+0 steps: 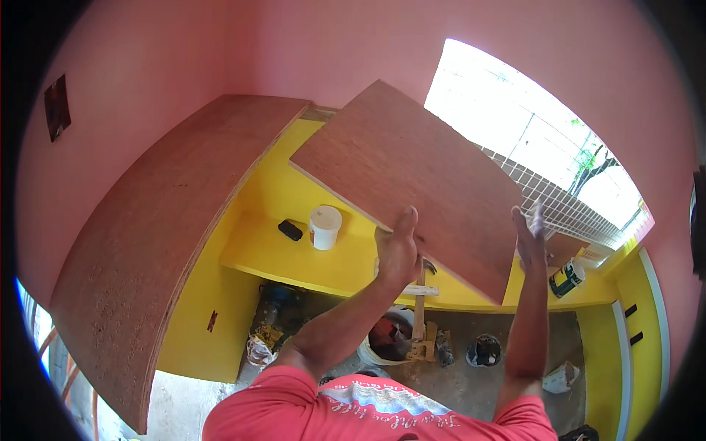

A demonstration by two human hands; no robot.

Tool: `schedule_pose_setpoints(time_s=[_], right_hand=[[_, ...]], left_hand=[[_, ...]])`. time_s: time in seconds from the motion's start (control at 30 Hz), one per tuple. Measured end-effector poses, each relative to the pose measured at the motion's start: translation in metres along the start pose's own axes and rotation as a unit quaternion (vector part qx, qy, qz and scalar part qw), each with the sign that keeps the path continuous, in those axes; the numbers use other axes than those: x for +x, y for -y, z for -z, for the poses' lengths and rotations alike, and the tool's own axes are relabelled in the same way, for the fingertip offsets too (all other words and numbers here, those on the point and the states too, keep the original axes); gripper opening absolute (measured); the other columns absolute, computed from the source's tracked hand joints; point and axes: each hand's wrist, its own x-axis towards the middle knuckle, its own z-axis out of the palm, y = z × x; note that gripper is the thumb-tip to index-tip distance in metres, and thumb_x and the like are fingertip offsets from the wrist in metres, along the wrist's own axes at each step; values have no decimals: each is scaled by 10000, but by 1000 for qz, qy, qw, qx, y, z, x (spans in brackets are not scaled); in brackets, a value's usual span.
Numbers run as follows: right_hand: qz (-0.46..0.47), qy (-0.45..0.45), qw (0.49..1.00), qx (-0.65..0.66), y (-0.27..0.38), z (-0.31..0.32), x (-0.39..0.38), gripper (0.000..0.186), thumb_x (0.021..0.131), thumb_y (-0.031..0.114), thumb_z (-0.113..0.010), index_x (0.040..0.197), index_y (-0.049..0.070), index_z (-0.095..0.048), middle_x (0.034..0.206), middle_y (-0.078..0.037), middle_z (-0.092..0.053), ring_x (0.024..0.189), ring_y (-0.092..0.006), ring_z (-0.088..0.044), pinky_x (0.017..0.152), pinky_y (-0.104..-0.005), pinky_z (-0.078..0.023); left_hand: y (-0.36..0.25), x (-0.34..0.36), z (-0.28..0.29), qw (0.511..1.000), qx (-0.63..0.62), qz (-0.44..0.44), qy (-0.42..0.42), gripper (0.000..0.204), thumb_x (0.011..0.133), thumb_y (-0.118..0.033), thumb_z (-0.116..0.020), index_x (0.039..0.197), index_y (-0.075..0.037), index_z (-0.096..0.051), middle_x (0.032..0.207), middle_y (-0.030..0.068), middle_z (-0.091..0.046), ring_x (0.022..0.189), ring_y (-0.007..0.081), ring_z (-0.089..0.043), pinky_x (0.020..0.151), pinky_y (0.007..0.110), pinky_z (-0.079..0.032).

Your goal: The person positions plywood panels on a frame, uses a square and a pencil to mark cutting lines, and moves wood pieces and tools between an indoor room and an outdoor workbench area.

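Observation:
A reddish-brown plywood panel (419, 173) is held up at a tilt in front of me, over the yellow counter. My left hand (398, 250) is closed on its near edge, thumb on the upper face and the fingers hidden below. At the right end, my right hand (531, 234) holds the panel's edge, its thumb against the wood and its pale, dusty fingers stretched along the side. Below the panel, a claw hammer (420, 305) shows partly behind my left wrist. A white bucket (368, 353) stands on the floor near the hammer's handle.
A long brown board (173, 198) covers the yellow unit at left. On the yellow counter (294, 268) are a white tub (324, 227), a black block (290, 230) and a dark can (567, 278). A window grille (566, 191) lies behind. Debris and another container (484, 351) sit on the floor.

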Motion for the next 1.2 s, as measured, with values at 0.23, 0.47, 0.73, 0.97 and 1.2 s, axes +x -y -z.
schedule_pose_setpoints(time_s=[0.23, 0.47, 0.73, 0.97, 1.2], right_hand=[[-101, 218, 949, 204, -15, -51, 18, 526, 799, 173, -619, 1231, -66, -437, 1047, -138, -592, 891, -174, -589, 763, -280, -481], [-71, 204, 951, 222, -15, -91, 50, 369, 814, 55, -578, 1158, -59, -508, 846, -62, -617, 640, -103, -567, 548, -236, -476], [-94, 243, 951, 169, -7, -98, 81, 255, 814, 82, -592, 1046, -25, -585, 843, -68, -620, 656, -128, -578, 592, -244, -488], [-104, 271, 938, 190, -6, -115, 97, 311, 804, 76, -600, 1095, -33, -575, 884, -74, -626, 690, -122, -587, 620, -237, -491], [-65, 287, 939, 180, -23, -120, 115, 329, 802, 166, -569, 1074, -20, -572, 858, -53, -605, 637, -121, -552, 601, -261, -472]], left_hand=[[-15, 44, 12, 995, -26, -56, -74, 97, 852, -125, -593, 809, -60, -535, 712, -24, -437, 604, 62, -383, 495, 257, -356], [-36, 70, 20, 996, 3, -55, -72, 179, 884, -164, -549, 961, -11, -500, 860, 31, -480, 765, 124, -492, 648, 284, -449], [-35, 79, 4, 995, -14, -76, -69, 182, 876, -149, -573, 747, -64, -477, 665, -38, -375, 538, 52, -368, 456, 253, -354], [-35, 98, 23, 995, 36, -80, -42, 245, 879, -222, -586, 712, -98, -456, 636, -34, -350, 508, 43, -346, 442, 244, -342], [-125, 105, 72, 982, 89, -165, 24, 346, 908, -324, -503, 1133, -61, -500, 1051, 90, -575, 943, 209, -582, 795, 397, -505]])
